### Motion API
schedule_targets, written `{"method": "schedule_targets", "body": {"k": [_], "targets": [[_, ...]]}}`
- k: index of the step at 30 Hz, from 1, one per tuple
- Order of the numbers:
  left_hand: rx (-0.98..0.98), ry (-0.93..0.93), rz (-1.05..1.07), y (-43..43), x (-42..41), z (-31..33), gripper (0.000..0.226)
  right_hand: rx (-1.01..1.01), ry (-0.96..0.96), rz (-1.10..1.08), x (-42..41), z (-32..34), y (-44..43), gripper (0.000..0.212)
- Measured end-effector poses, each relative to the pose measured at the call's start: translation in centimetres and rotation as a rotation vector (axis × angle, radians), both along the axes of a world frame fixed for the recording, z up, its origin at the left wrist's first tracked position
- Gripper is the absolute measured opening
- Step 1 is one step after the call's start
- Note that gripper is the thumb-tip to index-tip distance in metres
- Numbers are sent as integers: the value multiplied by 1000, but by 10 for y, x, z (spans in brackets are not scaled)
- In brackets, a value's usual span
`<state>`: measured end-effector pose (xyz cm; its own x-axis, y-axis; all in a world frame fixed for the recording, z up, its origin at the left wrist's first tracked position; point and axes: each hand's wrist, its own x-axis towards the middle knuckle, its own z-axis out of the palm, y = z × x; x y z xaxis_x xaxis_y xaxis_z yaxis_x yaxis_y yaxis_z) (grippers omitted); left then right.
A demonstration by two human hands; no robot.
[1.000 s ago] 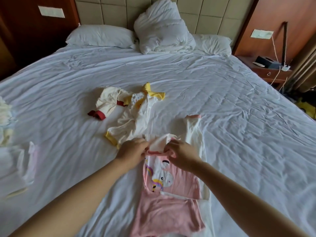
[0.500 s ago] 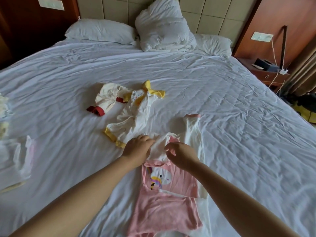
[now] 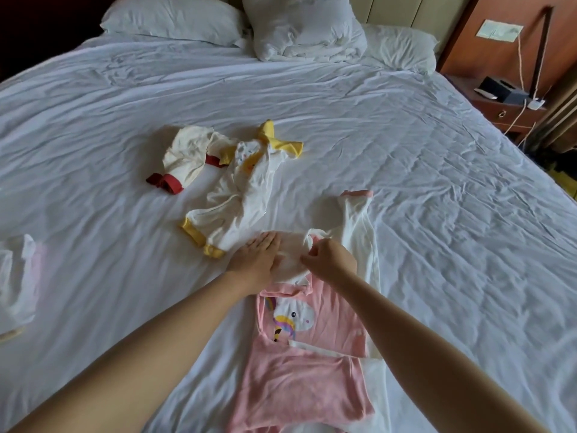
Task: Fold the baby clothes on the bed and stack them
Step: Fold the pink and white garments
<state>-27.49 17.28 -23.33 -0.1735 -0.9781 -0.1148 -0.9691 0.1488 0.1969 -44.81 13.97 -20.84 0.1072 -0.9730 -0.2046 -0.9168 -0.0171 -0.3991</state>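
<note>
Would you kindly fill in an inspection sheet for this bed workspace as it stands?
Surface: bed, wrinkled white sheet.
Job's things: pink top nearest the person, pink shorts just below it; yellow-trimmed romper and red-trimmed garment beyond, unfolded; blurred clothes at the left edge.
Clutter: pillows at the headboard.
Hands: left hand flat on the top's white fabric; right hand pinches it.
Cables: white cable runs down the wall to the nightstand.
Surroundings: nightstand carries a dark box.

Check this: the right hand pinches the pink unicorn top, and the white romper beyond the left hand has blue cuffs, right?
Not blue: the head view shows yellow cuffs on the white fabric romper beyond the left hand. The right hand does pinch the pink unicorn-print top.
</note>
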Motion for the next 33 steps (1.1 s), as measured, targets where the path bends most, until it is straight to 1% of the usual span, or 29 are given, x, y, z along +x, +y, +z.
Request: {"method": "schedule_targets", "body": {"k": [5, 8, 10, 12, 13, 15, 17, 18, 20, 22, 25, 27, 30, 33], "targets": [[97, -122, -44, -5, -1, -6, 69, 33, -7, 2, -18, -6, 0, 32], [124, -178, -48, -6, -3, -3, 75, 15, 4, 42, -16, -4, 3, 26], [125, -201, -63, -3, -4, 0, 77, -55, 13, 64, -14, 0, 7, 18], [87, -225, -105, 5, -4, 0, 79, -162, -30, 103, -15, 3, 15, 9], [50, -227, -126, 10, -3, -1, 84, -214, -59, 145, -17, 3, 20, 8], [6, -230, -159, 21, -2, -2, 96, -236, -43, 275, -21, -1, 30, 27], [42, -225, -149, 29, -1, -5, 89, -171, 24, 379, -25, -9, 39, 48], [68, -216, -136, 32, -1, -6, 89, -139, 29, 393, -27, -14, 43, 54], [102, -214, -122, 34, -1, -7, 89, -102, -4, 379, -29, -23, 49, 59], [157, -194, -116, 34, -1, -5, 78, -107, -7, 369, -30, -30, 53, 61], [205, -204, -129, 30, -4, 6, 76, -129, -15, 383, -30, -28, 55, 58], [167, -190, -121, 25, -8, 19, 73, -132, -28, 397, -33, -18, 50, 51], [-4, -98, -60, 12, -18, 35, 42, -205, -20, 388, -45, -2, 33, 35], [-79, 54, -16, -6, -37, 46, 32, -257, -10, 286, -66, 13, 8, 27]]}}
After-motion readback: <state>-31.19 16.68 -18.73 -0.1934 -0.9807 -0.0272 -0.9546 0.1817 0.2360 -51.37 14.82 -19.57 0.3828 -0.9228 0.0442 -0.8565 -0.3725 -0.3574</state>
